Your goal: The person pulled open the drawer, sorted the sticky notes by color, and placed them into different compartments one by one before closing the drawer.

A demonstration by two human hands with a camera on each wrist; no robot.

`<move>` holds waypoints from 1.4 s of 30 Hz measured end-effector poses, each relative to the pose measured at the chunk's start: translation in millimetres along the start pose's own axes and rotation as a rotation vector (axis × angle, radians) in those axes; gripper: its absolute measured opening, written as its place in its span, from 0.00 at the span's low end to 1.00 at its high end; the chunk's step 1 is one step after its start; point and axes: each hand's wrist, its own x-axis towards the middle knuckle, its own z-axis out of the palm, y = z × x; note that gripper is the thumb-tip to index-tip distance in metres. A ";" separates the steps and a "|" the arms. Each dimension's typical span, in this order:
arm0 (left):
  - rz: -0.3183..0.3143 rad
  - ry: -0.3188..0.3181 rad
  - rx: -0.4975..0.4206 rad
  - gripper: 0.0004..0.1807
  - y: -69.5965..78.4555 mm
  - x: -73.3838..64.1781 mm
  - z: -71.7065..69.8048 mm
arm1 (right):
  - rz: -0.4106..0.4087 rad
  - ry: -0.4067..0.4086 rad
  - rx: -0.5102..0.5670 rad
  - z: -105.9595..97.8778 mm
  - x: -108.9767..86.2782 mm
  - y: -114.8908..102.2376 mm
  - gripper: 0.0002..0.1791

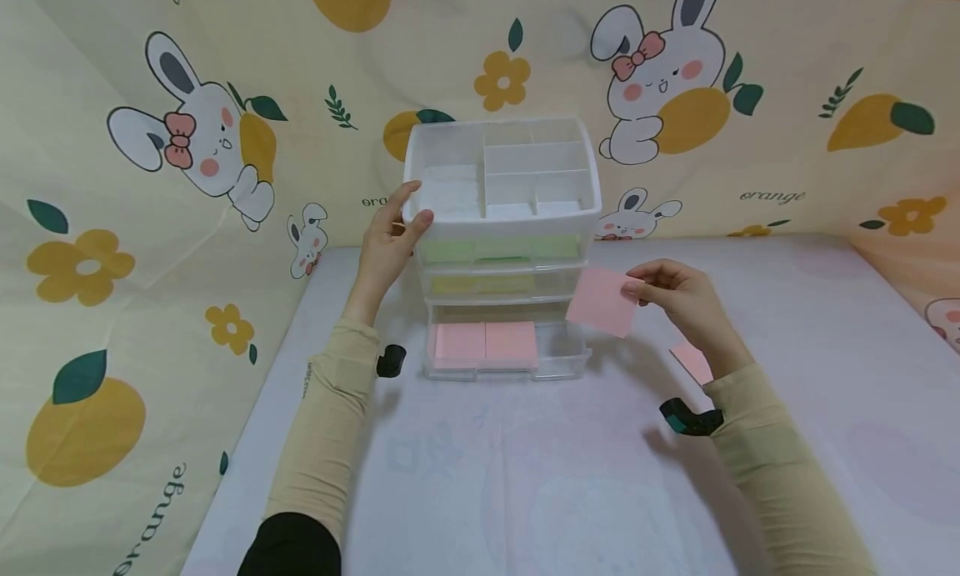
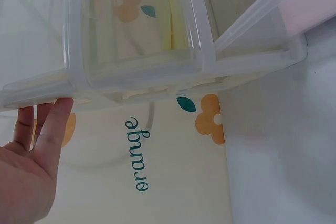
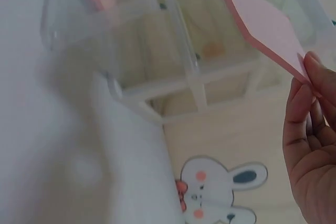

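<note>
A white plastic drawer organizer (image 1: 501,219) stands on the table, its lowest drawer (image 1: 558,361) pulled out. Two pink sticky note pads (image 1: 461,345) lie side by side in the left and middle of that drawer. My left hand (image 1: 388,244) holds the organizer's upper left corner; in the left wrist view its fingers (image 2: 55,129) reach the edge. Between thumb and fingers, my right hand (image 1: 686,309) pinches another pink sticky note pad (image 1: 602,302) by one corner. This pad hangs in the air, just right of the organizer and above the open drawer's level.
One more pink pad (image 1: 692,361) lies on the table (image 1: 525,476), partly hidden behind the right wrist. Green pads (image 1: 501,249) and yellow ones (image 1: 482,285) show through the closed upper drawers. The divided top tray (image 1: 447,194) is open above. A patterned cloth (image 1: 442,51) rises behind.
</note>
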 end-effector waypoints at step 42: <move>0.006 0.004 -0.002 0.36 0.7 -0.5 0.5 | -0.173 -0.291 -0.463 68.3 25.4 31.0 0.11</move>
